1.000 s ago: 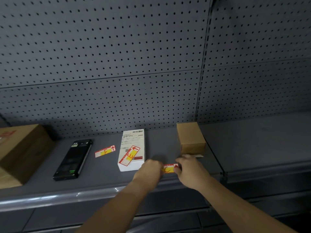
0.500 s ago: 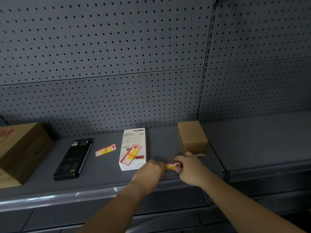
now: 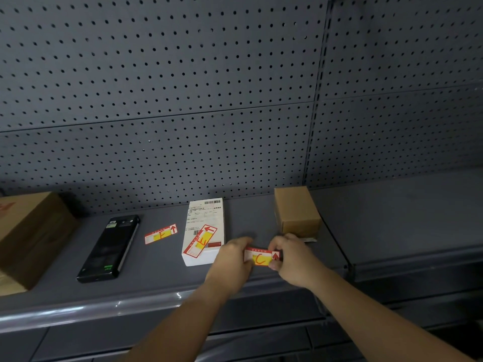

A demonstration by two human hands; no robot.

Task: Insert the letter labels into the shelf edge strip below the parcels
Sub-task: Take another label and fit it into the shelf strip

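Observation:
A red, white and yellow label marked C [image 3: 260,258] is pinched between my left hand [image 3: 231,259] at its left end and my right hand [image 3: 292,258] at its right end, just above the shelf in front of the small brown parcel [image 3: 296,211]. A label marked E [image 3: 200,242] lies on the white parcel [image 3: 206,226]. Another label, marked F [image 3: 160,234], lies flat on the shelf left of it. The shiny shelf edge strip [image 3: 91,308] runs along the front, below my hands.
A black phone-like device [image 3: 111,248] lies on the shelf to the left. A large brown carton [image 3: 28,231] stands at the far left. Grey pegboard [image 3: 183,100] backs the shelf. A second shelf section [image 3: 405,218] continues to the right.
Both hands have lifted the C label slightly and turned its face toward me, so the letter now shows. Nothing on the shelf has moved.

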